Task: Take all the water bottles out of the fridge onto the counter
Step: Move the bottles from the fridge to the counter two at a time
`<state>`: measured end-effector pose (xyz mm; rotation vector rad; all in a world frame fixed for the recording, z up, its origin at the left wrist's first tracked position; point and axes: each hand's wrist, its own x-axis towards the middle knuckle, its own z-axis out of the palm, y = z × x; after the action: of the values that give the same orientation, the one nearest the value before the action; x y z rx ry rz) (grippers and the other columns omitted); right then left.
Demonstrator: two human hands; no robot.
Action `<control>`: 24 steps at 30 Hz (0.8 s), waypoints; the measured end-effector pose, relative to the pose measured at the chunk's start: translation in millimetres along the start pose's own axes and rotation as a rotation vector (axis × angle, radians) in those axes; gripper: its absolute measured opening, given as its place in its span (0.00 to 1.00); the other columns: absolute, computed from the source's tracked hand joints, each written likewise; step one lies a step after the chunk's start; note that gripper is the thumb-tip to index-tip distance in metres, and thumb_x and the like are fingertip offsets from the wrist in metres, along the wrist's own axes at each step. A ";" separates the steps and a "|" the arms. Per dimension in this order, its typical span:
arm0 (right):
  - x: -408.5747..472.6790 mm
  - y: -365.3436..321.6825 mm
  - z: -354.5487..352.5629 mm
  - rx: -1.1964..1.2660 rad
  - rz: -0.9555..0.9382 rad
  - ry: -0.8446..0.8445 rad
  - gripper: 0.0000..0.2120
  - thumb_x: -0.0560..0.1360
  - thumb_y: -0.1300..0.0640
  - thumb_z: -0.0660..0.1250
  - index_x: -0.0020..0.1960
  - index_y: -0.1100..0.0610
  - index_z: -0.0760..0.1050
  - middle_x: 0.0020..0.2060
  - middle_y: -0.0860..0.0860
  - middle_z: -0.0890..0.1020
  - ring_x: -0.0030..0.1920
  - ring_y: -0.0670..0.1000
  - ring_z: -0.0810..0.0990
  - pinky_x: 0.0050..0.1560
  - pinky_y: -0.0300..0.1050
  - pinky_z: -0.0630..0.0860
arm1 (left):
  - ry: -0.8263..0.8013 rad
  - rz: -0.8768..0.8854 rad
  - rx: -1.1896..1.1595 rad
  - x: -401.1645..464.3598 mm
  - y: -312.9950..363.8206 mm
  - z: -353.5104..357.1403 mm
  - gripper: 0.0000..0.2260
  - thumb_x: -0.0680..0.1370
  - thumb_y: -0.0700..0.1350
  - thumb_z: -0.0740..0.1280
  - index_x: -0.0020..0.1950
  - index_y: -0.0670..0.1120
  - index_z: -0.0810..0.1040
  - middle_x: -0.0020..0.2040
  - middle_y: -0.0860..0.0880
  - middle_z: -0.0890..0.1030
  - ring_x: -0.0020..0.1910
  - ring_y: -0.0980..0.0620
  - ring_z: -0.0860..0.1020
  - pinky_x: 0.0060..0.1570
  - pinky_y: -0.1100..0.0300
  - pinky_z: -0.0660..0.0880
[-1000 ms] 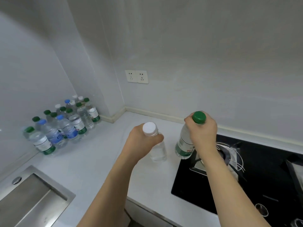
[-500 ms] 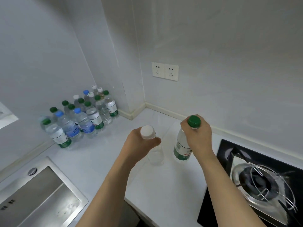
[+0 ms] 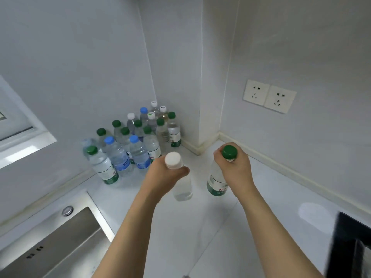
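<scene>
Hands curled: left hand (image 3: 160, 173) grips white-capped bottle (image 3: 181, 185), right hand (image 3: 236, 169) green-capped bottle (image 3: 215, 183).

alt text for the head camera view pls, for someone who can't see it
Over a white counter, the left hand grips a white-capped clear bottle and the right hand grips a green-capped bottle, both by the neck. A cluster of bottles stands in the corner, with a steel sink at lower left.
</scene>
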<state>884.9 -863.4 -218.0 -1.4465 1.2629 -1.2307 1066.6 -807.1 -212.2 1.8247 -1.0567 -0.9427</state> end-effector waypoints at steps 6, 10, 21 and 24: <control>15.9 13.3 79.9 -0.022 0.025 -0.149 0.04 0.73 0.59 0.69 0.42 0.59 0.75 0.37 0.52 0.80 0.37 0.48 0.76 0.40 0.35 0.71 | 0.071 -0.061 0.001 26.9 -36.7 -54.5 0.09 0.70 0.45 0.76 0.46 0.45 0.79 0.36 0.51 0.80 0.35 0.53 0.76 0.37 0.59 0.71; 19.2 22.0 136.7 -0.008 0.055 -0.192 0.07 0.74 0.58 0.71 0.43 0.60 0.75 0.38 0.54 0.79 0.37 0.47 0.75 0.39 0.34 0.71 | 0.126 -0.130 0.029 39.8 -67.4 -94.2 0.08 0.70 0.45 0.75 0.45 0.48 0.79 0.38 0.51 0.81 0.37 0.52 0.77 0.37 0.59 0.72; 34.9 36.1 270.8 -0.038 0.066 -0.301 0.07 0.72 0.58 0.73 0.40 0.56 0.75 0.34 0.48 0.80 0.36 0.46 0.77 0.42 0.38 0.73 | 0.204 -0.203 0.138 81.4 -134.9 -155.1 0.07 0.71 0.45 0.74 0.44 0.50 0.77 0.38 0.52 0.82 0.39 0.55 0.80 0.34 0.61 0.71; 36.0 42.4 294.9 -0.036 0.062 -0.257 0.07 0.72 0.58 0.74 0.41 0.55 0.76 0.35 0.48 0.80 0.36 0.44 0.76 0.40 0.36 0.73 | 0.184 -0.218 0.167 91.4 -151.3 -158.9 0.09 0.71 0.48 0.74 0.47 0.52 0.77 0.41 0.54 0.82 0.41 0.56 0.79 0.35 0.61 0.71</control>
<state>1168.7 -908.8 -304.5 -1.5255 1.1498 -0.9514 1285.9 -797.9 -303.5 2.1538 -0.8561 -0.8118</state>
